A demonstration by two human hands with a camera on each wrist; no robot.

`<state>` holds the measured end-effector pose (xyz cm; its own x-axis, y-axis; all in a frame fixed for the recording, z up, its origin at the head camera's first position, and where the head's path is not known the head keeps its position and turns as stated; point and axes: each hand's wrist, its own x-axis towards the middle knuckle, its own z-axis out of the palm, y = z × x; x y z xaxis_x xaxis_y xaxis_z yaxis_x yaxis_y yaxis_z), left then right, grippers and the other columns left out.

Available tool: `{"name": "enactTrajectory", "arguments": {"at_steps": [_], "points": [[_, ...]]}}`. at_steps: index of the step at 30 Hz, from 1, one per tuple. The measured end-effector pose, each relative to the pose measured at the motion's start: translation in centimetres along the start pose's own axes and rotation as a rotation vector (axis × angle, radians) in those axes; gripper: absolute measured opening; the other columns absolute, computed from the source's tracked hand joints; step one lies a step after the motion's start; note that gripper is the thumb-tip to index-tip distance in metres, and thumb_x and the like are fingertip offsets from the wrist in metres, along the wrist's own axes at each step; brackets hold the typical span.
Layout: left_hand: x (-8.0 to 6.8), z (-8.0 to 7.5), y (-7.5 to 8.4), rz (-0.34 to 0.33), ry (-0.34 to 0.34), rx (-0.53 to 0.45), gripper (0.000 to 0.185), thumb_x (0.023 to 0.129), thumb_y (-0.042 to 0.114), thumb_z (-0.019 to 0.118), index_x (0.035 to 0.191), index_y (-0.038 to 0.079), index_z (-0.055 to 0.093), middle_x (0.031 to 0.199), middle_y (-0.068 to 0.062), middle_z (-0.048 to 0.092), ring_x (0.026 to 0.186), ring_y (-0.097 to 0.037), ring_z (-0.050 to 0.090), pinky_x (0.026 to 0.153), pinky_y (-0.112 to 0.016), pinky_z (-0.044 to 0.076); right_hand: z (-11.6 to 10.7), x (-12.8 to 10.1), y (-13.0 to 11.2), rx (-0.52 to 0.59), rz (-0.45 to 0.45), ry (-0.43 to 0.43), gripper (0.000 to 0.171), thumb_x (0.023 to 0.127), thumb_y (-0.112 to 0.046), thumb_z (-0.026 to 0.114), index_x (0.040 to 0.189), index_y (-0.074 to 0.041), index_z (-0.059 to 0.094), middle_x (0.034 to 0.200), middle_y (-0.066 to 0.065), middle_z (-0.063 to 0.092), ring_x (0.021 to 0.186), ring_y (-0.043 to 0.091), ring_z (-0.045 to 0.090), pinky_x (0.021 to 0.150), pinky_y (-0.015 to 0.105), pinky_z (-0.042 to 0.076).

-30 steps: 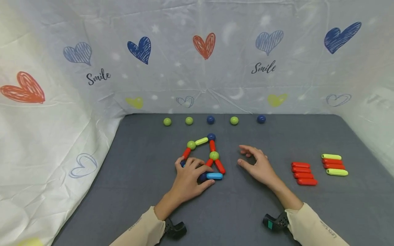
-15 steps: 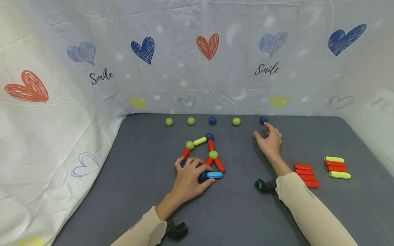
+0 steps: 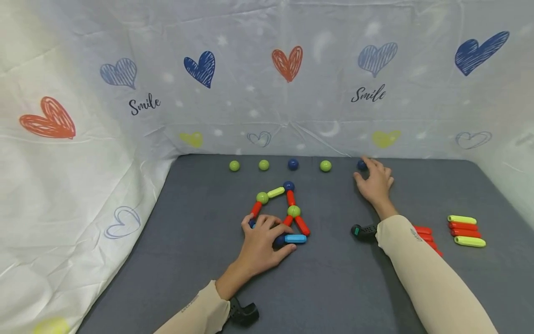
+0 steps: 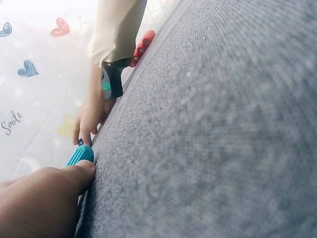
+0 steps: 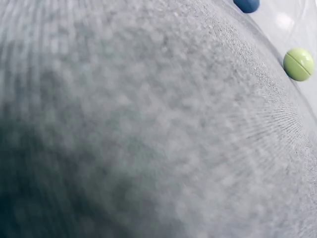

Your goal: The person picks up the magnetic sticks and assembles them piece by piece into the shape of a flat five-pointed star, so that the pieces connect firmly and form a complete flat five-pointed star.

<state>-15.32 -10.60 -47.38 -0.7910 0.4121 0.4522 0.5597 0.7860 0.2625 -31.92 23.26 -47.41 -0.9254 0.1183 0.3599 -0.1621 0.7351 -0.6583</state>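
Note:
A flat figure of sticks and balls (image 3: pixel 290 198) lies mid-mat, made of red and yellow-green sticks, green balls and dark blue balls. My left hand (image 3: pixel 263 242) rests on its near edge. Its fingers curl over a dark blue corner ball (image 3: pixel 278 241), and the thumb lies beside the light blue stick (image 3: pixel 295 239) (image 4: pixel 80 154). My right hand (image 3: pixel 374 182) is stretched to the back of the mat, with its fingertips curled round a loose dark blue ball (image 3: pixel 361 164). The right wrist view shows only mat, a green ball (image 5: pixel 298 64) and a blue ball (image 5: pixel 246 5).
Three green balls (image 3: pixel 263 164) and one dark blue ball (image 3: pixel 293 164) stand in a row along the back edge. Red sticks (image 3: pixel 424 230) lie partly under my right forearm. Red and yellow-green sticks (image 3: pixel 466 230) lie further right. Printed cloth walls (image 3: pixel 125 139) enclose the grey mat (image 3: pixel 333 287).
My right hand has moved from mid-mat away to the back right and reached the dark blue ball there. The left hand has stayed on the figure.

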Motion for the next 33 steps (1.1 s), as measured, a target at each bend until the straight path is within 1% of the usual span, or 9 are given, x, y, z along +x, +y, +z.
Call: {"name": "enactTrajectory", "arguments": {"at_steps": [3,6,11,14,18,20,23,27,33], "points": [[0.0,0.1,0.0,0.006,0.012,-0.002,0.026,0.085,0.049,0.079,0.105,0.035,0.072,0.112,0.003,0.066,0.109,-0.020,0.055,0.108,-0.069,0.016,0.0,0.0,0.0,0.002,0.007,0.019,0.047,0.100,-0.014,0.059,0.146,-0.007,0.053,0.146,0.032,0.047,0.126,0.053,0.035,0.099,0.067,0.021],[0.0,0.1,0.0,0.011,0.020,-0.003,0.026,0.085,0.049,0.079,0.105,0.035,0.072,0.112,0.003,0.066,0.109,-0.020,0.055,0.108,-0.069,0.017,0.0,-0.2,-0.1,0.009,0.022,0.045,0.041,0.100,-0.015,0.059,0.141,-0.007,0.058,0.139,0.031,0.054,0.121,0.052,0.039,0.097,0.065,0.022],[0.0,0.1,0.0,0.003,0.016,-0.022,0.027,0.086,0.049,0.079,0.107,0.035,0.072,0.112,0.003,0.065,0.110,-0.020,0.055,0.108,-0.069,0.015,-0.1,-0.6,-0.3,-0.001,0.038,0.043,0.041,0.099,-0.021,0.065,0.138,-0.007,0.061,0.124,0.029,0.059,0.114,0.049,0.042,0.097,0.064,0.023],[0.0,0.1,0.0,-0.019,0.009,-0.040,0.033,0.087,0.049,0.077,0.115,0.033,0.071,0.113,0.004,0.066,0.110,-0.019,0.055,0.108,-0.068,0.014,-0.1,-0.9,-0.4,-0.018,0.041,0.028,0.043,0.099,-0.026,0.067,0.138,-0.008,0.061,0.118,0.027,0.059,0.111,0.047,0.043,0.096,0.064,0.024],[0.1,-0.1,0.1,-0.065,-0.012,-0.059,0.050,0.089,0.050,0.074,0.132,0.027,0.065,0.117,0.003,0.068,0.113,-0.020,0.055,0.110,-0.066,0.012,-0.2,-1.3,-0.5,-0.024,0.036,0.019,0.044,0.099,-0.029,0.067,0.138,-0.009,0.062,0.117,0.026,0.059,0.109,0.045,0.043,0.094,0.063,0.025],[0.1,-0.1,0.1,-0.080,-0.022,-0.060,0.055,0.089,0.052,0.073,0.137,0.025,0.062,0.120,0.002,0.069,0.115,-0.021,0.055,0.111,-0.065,0.012,-0.3,-1.5,-0.5,-0.023,0.031,0.019,0.044,0.099,-0.029,0.068,0.137,-0.009,0.062,0.116,0.026,0.060,0.108,0.045,0.044,0.092,0.062,0.025],[0.1,-0.2,0.1,-0.083,-0.028,-0.049,0.056,0.090,0.052,0.073,0.138,0.026,0.061,0.121,0.002,0.068,0.115,-0.021,0.056,0.111,-0.065,0.013,-0.3,-1.9,-0.6,-0.018,0.026,0.019,0.044,0.098,-0.030,0.068,0.137,-0.010,0.063,0.115,0.025,0.061,0.106,0.043,0.045,0.090,0.060,0.025],[0.0,-0.2,0.1,-0.081,-0.018,-0.043,0.056,0.088,0.051,0.075,0.137,0.026,0.062,0.120,0.003,0.068,0.115,-0.021,0.056,0.110,-0.065,0.014,-0.5,-2.6,-0.7,-0.013,0.026,0.025,0.044,0.097,-0.031,0.069,0.136,-0.010,0.064,0.114,0.024,0.061,0.103,0.043,0.045,0.089,0.059,0.024],[0.2,-0.2,0.3,-0.117,-0.028,-0.055,0.059,0.087,0.052,0.076,0.136,0.023,0.060,0.123,0.002,0.068,0.119,-0.021,0.056,0.111,-0.063,0.014,-0.8,-3.6,-1.1,-0.012,0.021,0.024,0.043,0.097,-0.030,0.070,0.134,-0.009,0.065,0.110,0.024,0.061,0.100,0.041,0.045,0.085,0.058,0.024]]}}
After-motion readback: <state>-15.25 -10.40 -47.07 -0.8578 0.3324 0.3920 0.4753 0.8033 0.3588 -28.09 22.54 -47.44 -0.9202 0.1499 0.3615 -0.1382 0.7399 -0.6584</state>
